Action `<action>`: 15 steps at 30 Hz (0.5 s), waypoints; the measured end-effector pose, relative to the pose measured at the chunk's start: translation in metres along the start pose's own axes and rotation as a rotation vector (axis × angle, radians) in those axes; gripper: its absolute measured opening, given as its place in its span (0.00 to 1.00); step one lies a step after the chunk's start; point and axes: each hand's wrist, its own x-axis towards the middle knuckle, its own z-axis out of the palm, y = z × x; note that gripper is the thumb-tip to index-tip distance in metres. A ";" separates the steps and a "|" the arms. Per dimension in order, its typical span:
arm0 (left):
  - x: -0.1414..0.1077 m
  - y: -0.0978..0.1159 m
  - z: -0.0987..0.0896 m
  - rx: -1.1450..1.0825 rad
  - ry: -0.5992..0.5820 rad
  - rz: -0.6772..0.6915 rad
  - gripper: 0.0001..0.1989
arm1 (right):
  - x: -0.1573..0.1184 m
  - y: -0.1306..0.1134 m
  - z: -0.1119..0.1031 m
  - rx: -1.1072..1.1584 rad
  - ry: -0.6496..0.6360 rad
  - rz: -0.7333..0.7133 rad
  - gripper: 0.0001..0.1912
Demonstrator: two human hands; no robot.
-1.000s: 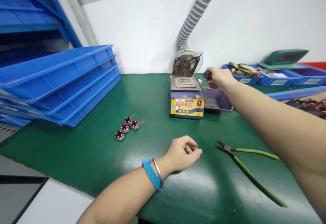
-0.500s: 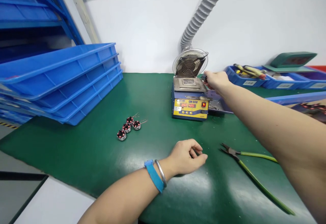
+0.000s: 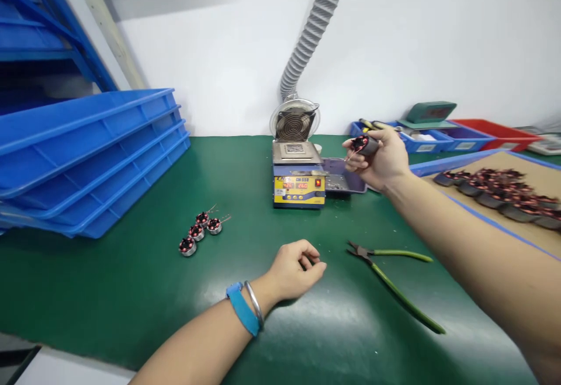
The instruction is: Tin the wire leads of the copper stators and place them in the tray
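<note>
My right hand (image 3: 379, 154) is closed round a small motor part (image 3: 364, 145) with dark and red windings, held in the air to the right of a blue and yellow heating unit (image 3: 299, 191). My left hand (image 3: 295, 268) rests on the green table (image 3: 280, 344), its fingers loosely curled with a gap to the thumb and nothing seen in them. Green-handled pliers (image 3: 394, 283) lie spread to the right of it. Several similar motor parts (image 3: 196, 232) with thin copper wires stand on the table to its left.
Stacked blue trays (image 3: 96, 157) stand at the left. A purple tray (image 3: 357, 183) sits beside the heater. At right, a blue-edged tray (image 3: 421, 169) holds many motor parts; behind it are small blue bins (image 3: 427, 146) and a red bin (image 3: 504, 136). A grey hose (image 3: 309, 34) hangs above.
My right hand has moved from beside the heater toward me and to the right, and the motor part in it now shows. The view has turned right. My left hand keeps its pose.
</note>
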 end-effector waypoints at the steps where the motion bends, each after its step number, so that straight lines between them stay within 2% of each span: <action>1: 0.000 0.001 0.000 0.004 -0.004 0.001 0.05 | -0.007 0.000 -0.004 0.026 -0.007 -0.001 0.16; 6: 0.001 0.001 0.002 0.061 -0.015 0.013 0.07 | -0.034 0.002 -0.022 0.089 -0.027 -0.006 0.14; 10: -0.002 0.002 -0.003 0.196 -0.012 0.080 0.08 | -0.056 0.003 -0.043 0.059 0.031 -0.029 0.15; 13: -0.005 0.004 -0.015 0.435 0.030 0.175 0.08 | -0.080 0.005 -0.072 -0.018 0.144 -0.061 0.16; 15: -0.007 0.008 -0.026 0.647 0.080 0.195 0.10 | -0.098 0.006 -0.101 -0.103 0.244 -0.071 0.16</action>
